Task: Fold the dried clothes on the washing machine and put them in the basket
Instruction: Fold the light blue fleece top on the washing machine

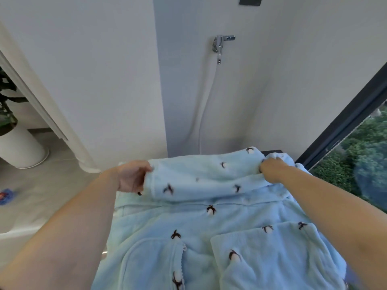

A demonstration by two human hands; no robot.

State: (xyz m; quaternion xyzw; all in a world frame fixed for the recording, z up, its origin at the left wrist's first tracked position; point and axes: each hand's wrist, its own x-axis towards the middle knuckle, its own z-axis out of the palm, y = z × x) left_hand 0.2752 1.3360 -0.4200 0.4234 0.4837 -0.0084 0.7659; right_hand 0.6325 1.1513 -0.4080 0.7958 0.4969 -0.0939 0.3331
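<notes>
A light blue fleece garment [209, 222] with small penguin prints lies spread over the washing machine, covering nearly all of its top. Its far part is folded back toward me in a thick band. My left hand [132, 176] grips the left end of that band, fingers curled around the edge. My right hand [272, 170] grips the right end, near a bunched white-blue bit of cloth. A dark corner of the machine [272, 152] shows behind the fabric. No basket is in view.
A white wall with a chrome tap [219, 43] and a white hose [202, 109] stands right behind the machine. A dark-framed window [343, 120] runs along the right. On the left are a tiled floor, a white plant pot [19, 147] and a small blue object [6, 195].
</notes>
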